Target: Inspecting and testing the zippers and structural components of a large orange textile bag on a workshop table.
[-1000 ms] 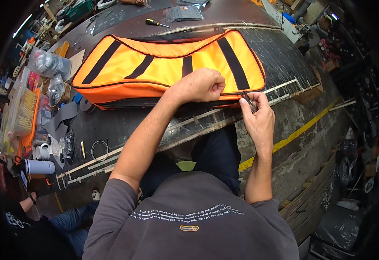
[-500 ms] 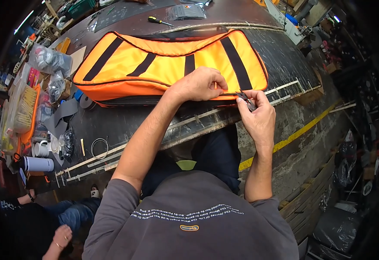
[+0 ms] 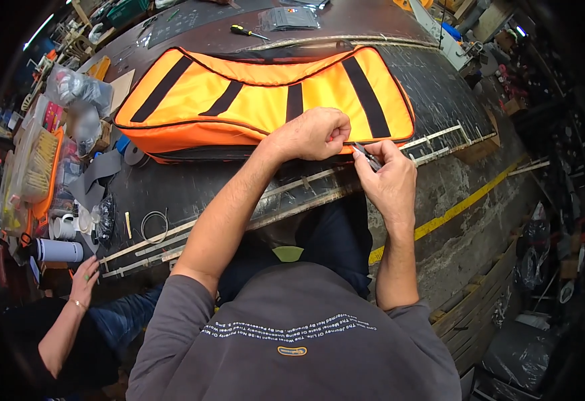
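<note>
An orange bag (image 3: 266, 103) with black straps and black piping lies across the dark table in front of me. Over its near edge, right of the middle, my left hand (image 3: 314, 134) is closed with curled fingers. What those fingers grip, if anything, is hidden. My right hand (image 3: 391, 180) is closed around small dark thread snips (image 3: 371, 159). The tips of the snips point at the bag's near edge, close beside my left fingers. Whether the blades touch thread or fabric is too small to tell.
A screwdriver (image 3: 248, 32) and a plastic-wrapped grey packet (image 3: 290, 18) lie beyond the bag. At left are a coiled wire (image 3: 154, 227), a white cylinder (image 3: 60, 251) and bins. Another person's hand (image 3: 85, 281) is at the table's left near corner.
My right hand and the snips have moved left along the bag's edge, nearer my left hand. The other person's hand has risen to the table's corner.
</note>
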Demonstrator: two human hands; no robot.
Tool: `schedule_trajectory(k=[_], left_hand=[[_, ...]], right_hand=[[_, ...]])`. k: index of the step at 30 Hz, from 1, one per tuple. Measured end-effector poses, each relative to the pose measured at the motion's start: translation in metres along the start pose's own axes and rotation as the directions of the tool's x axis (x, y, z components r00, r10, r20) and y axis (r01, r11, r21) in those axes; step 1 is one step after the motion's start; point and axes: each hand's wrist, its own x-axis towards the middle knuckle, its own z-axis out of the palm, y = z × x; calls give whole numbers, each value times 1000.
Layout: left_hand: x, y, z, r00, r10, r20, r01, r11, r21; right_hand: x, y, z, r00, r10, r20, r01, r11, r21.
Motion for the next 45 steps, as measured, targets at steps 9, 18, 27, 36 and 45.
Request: schedule_trajectory(k=[9,18,27,36,45], left_hand=[[-3,2,3,999,24,-48,-22,999,26],[-3,7,0,990,-49,-135,43,998,-48],[23,10,3,988,142,-57,-131,978,159],[48,23,6,980,24,199,-102,914,393],[-56,51,-52,874,19,-486,94,974,205]], right_hand=[[10,-6,13,999,-22,40,30,981,-191],[5,-6,3,999,27,25,-22,979,-201],[-23,33,-34,981,164,-103,-169,985,-32],[-25,38,-32,983,109,-148,-111,994,-5],[-29,45,-26,988,96,-119,-70,976,207]])
